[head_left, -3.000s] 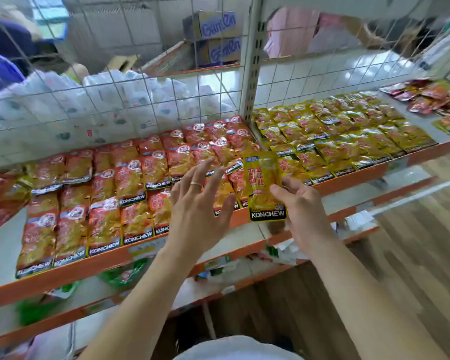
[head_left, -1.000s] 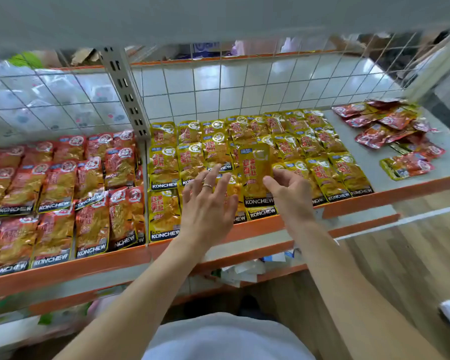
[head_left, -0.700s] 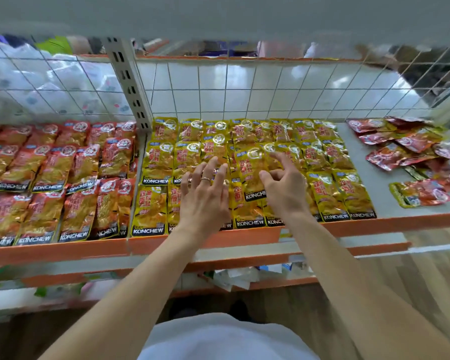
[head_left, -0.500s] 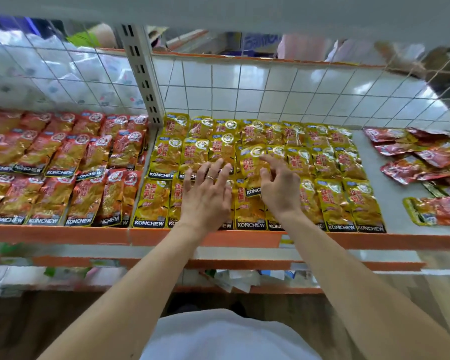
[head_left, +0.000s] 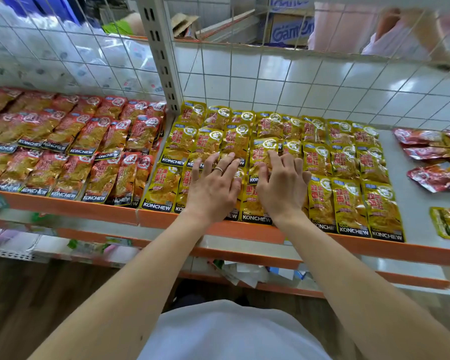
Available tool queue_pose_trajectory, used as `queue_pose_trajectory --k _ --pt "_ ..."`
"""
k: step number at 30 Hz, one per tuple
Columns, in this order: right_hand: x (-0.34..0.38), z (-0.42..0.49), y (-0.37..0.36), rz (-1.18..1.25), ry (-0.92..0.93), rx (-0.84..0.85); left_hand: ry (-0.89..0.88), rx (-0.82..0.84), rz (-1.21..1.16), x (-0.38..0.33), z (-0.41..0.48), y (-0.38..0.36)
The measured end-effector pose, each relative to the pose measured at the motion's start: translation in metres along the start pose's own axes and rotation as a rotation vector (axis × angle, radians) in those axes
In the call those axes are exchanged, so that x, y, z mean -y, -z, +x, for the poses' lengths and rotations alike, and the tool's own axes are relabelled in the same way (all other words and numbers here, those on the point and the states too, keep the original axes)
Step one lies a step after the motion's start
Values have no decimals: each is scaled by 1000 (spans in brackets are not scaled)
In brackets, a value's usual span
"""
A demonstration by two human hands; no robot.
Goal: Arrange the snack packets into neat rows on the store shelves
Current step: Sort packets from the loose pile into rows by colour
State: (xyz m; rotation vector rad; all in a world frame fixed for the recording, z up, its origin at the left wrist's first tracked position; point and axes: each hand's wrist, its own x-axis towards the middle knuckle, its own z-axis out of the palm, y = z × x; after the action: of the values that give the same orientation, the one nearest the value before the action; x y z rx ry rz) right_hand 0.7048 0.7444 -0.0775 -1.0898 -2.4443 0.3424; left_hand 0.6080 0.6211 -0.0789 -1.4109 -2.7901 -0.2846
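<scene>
Glossy foil yellow packets [head_left: 348,203], flat rectangles with black KONCHEW bands at the bottom, lie overlapped in rows in the centre of the frame on a smooth grey shelf [head_left: 413,178] with an orange front lip [head_left: 70,207]. The left hand [head_left: 213,188] lies flat on them, fingers straight and spread, a thin ring [head_left: 218,170] on 1 finger; it holds nothing. The right hand [head_left: 283,185], just beside it, rests with lightly bent fingers on 1 crinkled yellow packet [head_left: 263,152] in the middle row; whether the thumb pinches its edge I cannot tell, as the hand covers the packet's lower half.

Centre left, red packets [head_left: 89,136] of the same shape fill the next bay, cut off by the frame edge. At right, loose red pouches [head_left: 431,175] lie scattered, partly cropped. A white wire grid [head_left: 270,81] and a perforated metal post [head_left: 164,55] back the shelf; behind, a cardboard box [head_left: 291,29] is blurred.
</scene>
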Motion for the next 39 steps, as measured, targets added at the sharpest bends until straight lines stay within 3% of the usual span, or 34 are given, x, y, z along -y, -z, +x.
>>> queue_pose_trajectory --k 10,16,26,39 --pt "1 -3 3 -115 -33 124 0 -19 -19 0 0 -3" --pt "4 -13 7 -123 113 188 0 -32 -32 1 0 -4" --pt "15 -5 11 -129 18 314 -18 -69 -97 2 -1 -3" --pt "13 -22 11 -126 45 394 20 -72 -145 1 -5 1"
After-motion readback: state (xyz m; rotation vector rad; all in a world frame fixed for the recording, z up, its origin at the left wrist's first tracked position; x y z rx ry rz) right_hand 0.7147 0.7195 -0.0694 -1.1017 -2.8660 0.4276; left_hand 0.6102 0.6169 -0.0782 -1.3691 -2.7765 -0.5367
